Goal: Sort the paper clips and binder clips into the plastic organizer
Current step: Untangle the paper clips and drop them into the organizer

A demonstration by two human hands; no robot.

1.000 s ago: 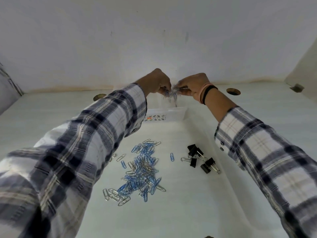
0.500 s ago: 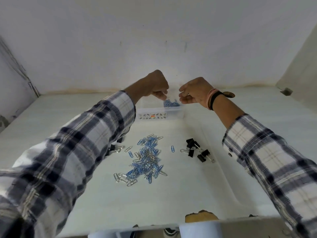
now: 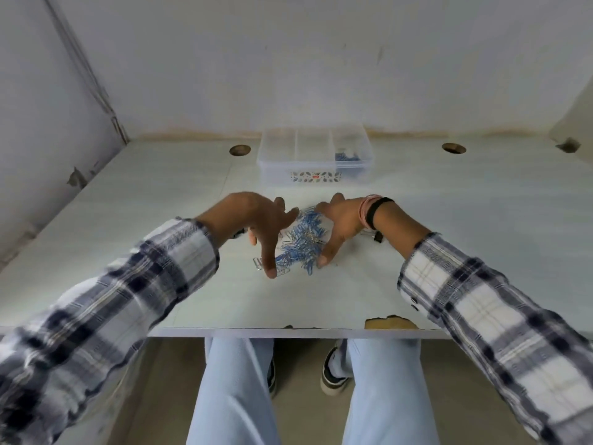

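Note:
A pile of blue and silver paper clips (image 3: 301, 244) lies on the white table. My left hand (image 3: 261, 223) hangs over the pile's left side, fingers spread and pointing down, holding nothing. My right hand (image 3: 338, 224) stands on the pile's right side, fingers down on the table, also empty. A black binder clip (image 3: 378, 236) peeks out behind my right wrist; the other binder clips are hidden by my hands. The clear plastic organizer (image 3: 276, 155) sits at the back, with blue paper clips (image 3: 348, 156) in its right compartment.
Two round cable holes, one hole (image 3: 239, 150) at the back left and another hole (image 3: 453, 148) at the back right, flank the organizer. Walls close in at the back and left. The table's front edge (image 3: 388, 324) is chipped; my legs show below.
Both hands let go of blue paper clips over the organizer's right compartment, then came back toward me and dropped to either side of the pile. The camera tilted down.

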